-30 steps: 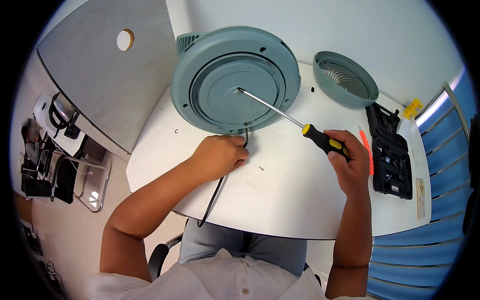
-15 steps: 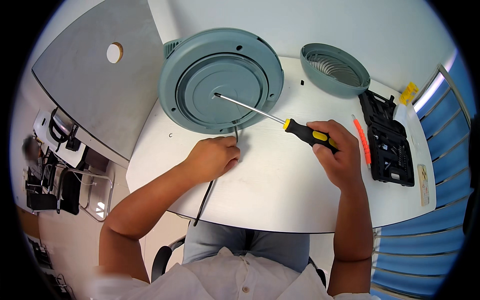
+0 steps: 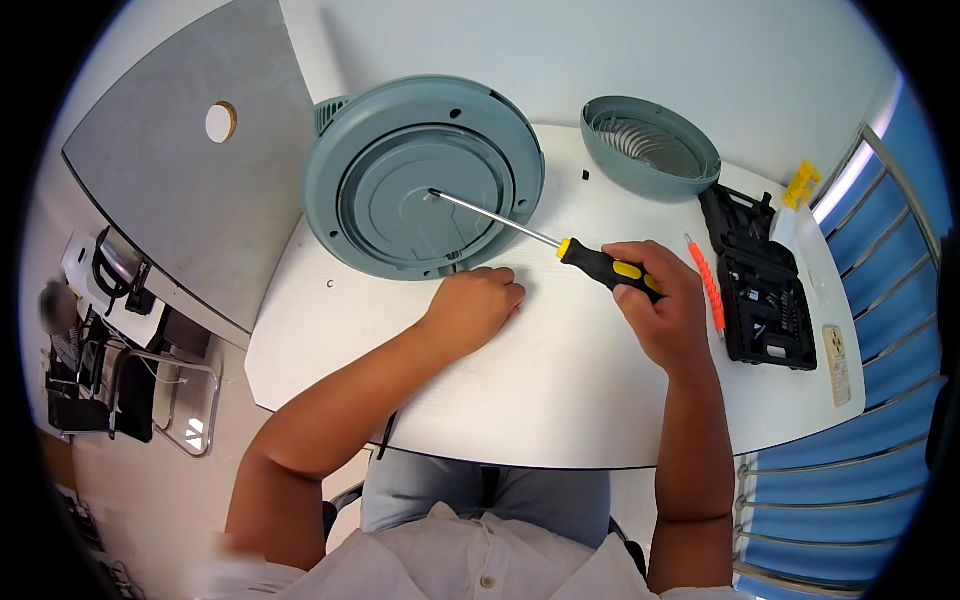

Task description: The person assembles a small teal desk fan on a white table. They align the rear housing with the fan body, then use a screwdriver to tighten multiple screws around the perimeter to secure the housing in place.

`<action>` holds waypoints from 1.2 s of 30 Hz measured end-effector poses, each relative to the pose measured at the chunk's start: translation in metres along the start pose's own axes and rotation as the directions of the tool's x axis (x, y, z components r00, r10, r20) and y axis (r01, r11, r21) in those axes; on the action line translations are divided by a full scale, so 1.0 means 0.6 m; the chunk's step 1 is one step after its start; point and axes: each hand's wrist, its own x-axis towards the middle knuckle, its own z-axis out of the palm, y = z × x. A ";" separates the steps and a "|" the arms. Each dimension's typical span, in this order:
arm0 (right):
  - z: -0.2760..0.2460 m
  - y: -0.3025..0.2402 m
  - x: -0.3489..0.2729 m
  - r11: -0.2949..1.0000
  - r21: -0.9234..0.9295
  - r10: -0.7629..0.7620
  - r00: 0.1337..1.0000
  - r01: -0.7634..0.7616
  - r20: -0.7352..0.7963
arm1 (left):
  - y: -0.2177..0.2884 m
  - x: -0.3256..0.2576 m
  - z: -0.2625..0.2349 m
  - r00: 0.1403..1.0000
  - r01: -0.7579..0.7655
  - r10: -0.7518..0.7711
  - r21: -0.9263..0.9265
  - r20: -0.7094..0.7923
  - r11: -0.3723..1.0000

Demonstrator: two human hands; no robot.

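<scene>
My right hand (image 3: 668,305) grips the black and yellow handle of a screwdriver (image 3: 590,262). Its long metal shaft points left, and its tip appears over the middle of a round grey-green appliance base (image 3: 420,262), whose underside has recessed rings and screw holes. Beside the near rim of this base lies my left hand (image 3: 475,308), fingers curled inward; the back of the hand hides whatever is in them. A black cord (image 3: 387,436) leaves the base close to that hand, passes out of sight under hand and forearm, and shows again at the table's front edge.
A grey-green domed cover (image 3: 650,150) stands at the back right. An opened black tool case (image 3: 765,300) and an orange flexible shaft (image 3: 706,285) lie at the right. A small black piece (image 3: 586,175) and a tiny C-shaped clip (image 3: 330,284) rest on the white table (image 3: 560,400).
My left hand has shifted right along the near rim of the base, its forearm now covering more of the cord. The screwdriver stays in my right hand. The whole view has shifted slightly.
</scene>
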 end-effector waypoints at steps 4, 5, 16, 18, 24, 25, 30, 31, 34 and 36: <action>-0.009 0.001 0.002 0.999 -0.012 0.046 0.999 -0.046 -0.017 | 0.010 -0.006 -0.025 0.950 0.200 -0.270 -0.358 -0.157 0.912; -0.011 -0.002 0.002 0.997 -0.004 0.071 0.997 -0.071 0.001 | 0.004 -0.016 -0.035 0.915 0.260 -0.386 -0.556 -0.121 0.790; -0.008 -0.020 -0.003 0.997 0.072 0.018 0.983 -0.031 0.184 | -0.014 -0.101 -0.096 0.807 -0.058 -0.590 -0.987 0.042 -0.150; -0.007 -0.015 -0.002 0.996 0.082 0.001 0.983 -0.016 0.182 | -0.013 -0.104 -0.098 0.793 -0.032 -0.609 -0.995 0.034 -0.098; -0.011 -0.012 -0.003 0.994 0.108 -0.027 0.987 0.010 0.156 | -0.034 -0.121 -0.090 0.819 0.005 -0.574 -0.999 -0.021 0.044; -0.009 -0.013 -0.003 0.993 0.116 -0.029 0.986 0.010 0.164 | -0.034 -0.123 -0.091 0.825 0.015 -0.566 -0.999 -0.009 0.038; -0.007 -0.016 -0.003 0.993 0.112 -0.064 0.980 0.043 0.190 | -0.030 -0.125 -0.098 0.820 0.040 -0.572 -0.999 0.028 0.010; -0.006 -0.018 -0.003 0.993 0.109 -0.072 0.979 0.052 0.189 | -0.031 -0.126 -0.098 0.817 0.040 -0.575 -0.999 0.033 0.000; -0.006 -0.017 -0.003 0.991 0.100 -0.103 0.978 0.086 0.183 | -0.033 -0.125 -0.100 0.819 0.052 -0.573 -0.999 0.037 0.011; -0.008 -0.016 -0.003 0.990 0.077 -0.130 0.973 0.117 0.189 | -0.032 -0.125 -0.103 0.816 0.069 -0.576 -0.997 0.043 0.022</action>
